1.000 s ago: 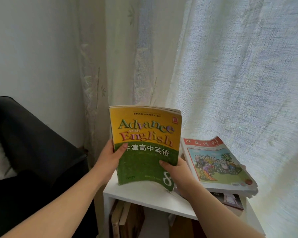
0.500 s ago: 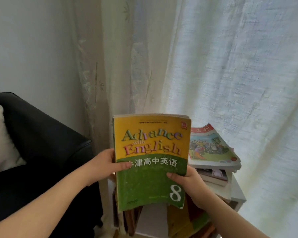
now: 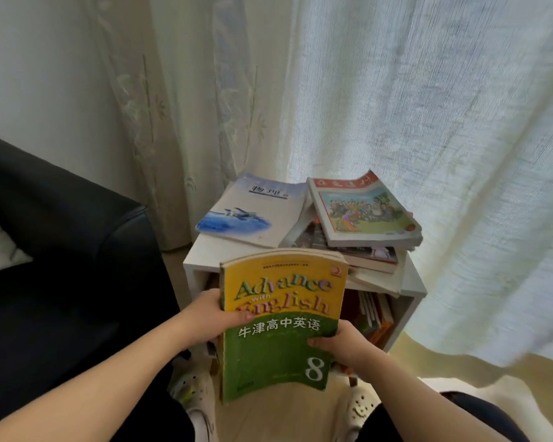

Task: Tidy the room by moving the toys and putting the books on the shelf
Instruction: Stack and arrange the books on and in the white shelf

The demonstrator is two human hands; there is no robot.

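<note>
Fingers of the left hand (image 3: 209, 314) grip the spine edge of the English textbook (image 3: 278, 327); the right hand (image 3: 348, 342) pinches its lower right edge. Both thumbs lie on the cover, and the other fingers are hidden behind it. The book is held upright in the air before the white shelf (image 3: 201, 250), whose top carries stacked books (image 3: 361, 215). A black sofa (image 3: 61, 250) crowds the left side. The upright books (image 3: 374, 311) inside the shelf are partly covered.

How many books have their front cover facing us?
3: the English book held by the left hand and right hand, the blue book flat on the shelf top, the red-topped book crowning the stack beside it. More lie beneath and inside, partly hidden.
</note>
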